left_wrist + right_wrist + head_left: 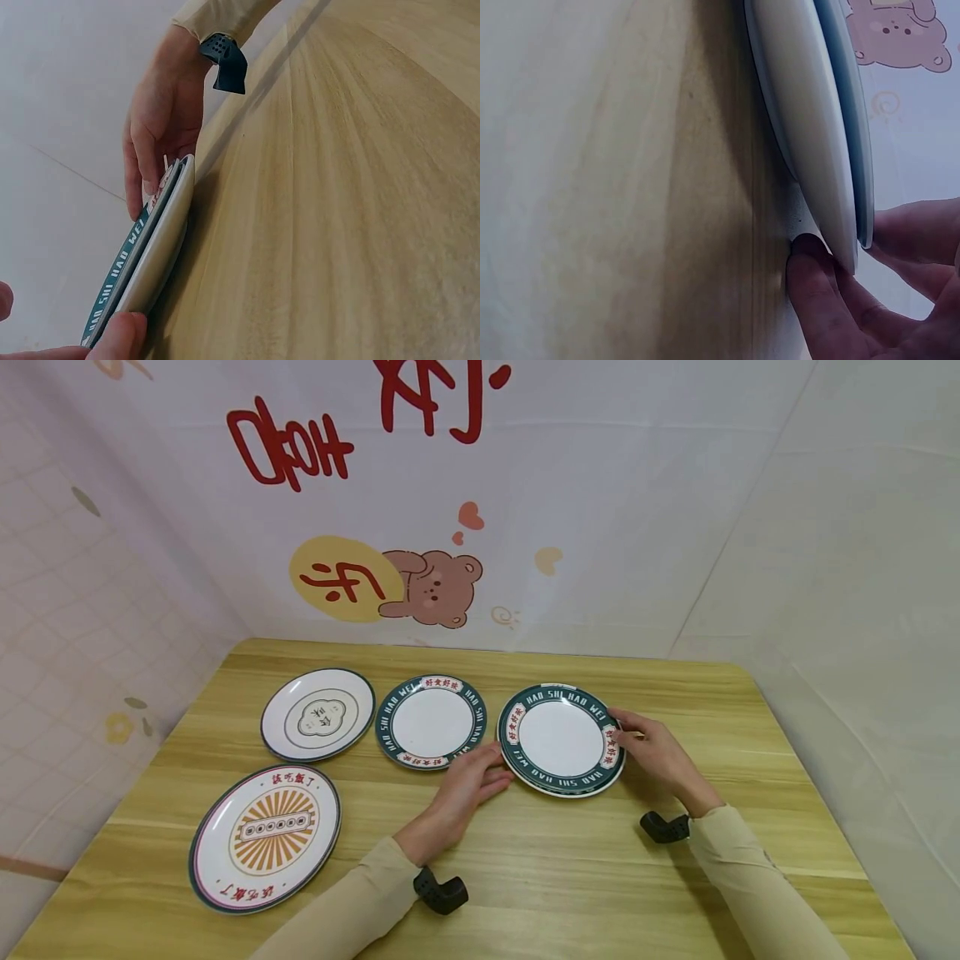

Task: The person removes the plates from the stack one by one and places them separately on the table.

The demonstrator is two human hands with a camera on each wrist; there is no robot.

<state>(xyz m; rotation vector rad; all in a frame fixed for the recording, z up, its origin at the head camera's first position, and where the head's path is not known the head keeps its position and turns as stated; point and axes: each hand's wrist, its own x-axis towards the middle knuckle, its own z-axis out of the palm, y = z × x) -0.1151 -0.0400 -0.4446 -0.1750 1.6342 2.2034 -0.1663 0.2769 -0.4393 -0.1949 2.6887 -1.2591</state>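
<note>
Both hands hold a small stack of plates at the right of the group in the head view. On top lies a white plate with a dark green rim (561, 739), lettered in white and red. A cream-white plate (802, 97) shows beneath it in the right wrist view, its edge slightly apart from the upper one. My right hand (662, 760) grips the right edge, thumb at the upper plate and fingers under the lower rim. My left hand (468, 781) pinches the left edge, with fingertips (129, 330) against the lower plate's side.
A similar green-rimmed plate (431, 724) lies just left of the stack. Farther left are a white plate with a thin dark rim (347, 697) and a larger plate with an orange sunburst (273, 831). A printed cloth (600, 485) hangs behind the wooden table (555, 877).
</note>
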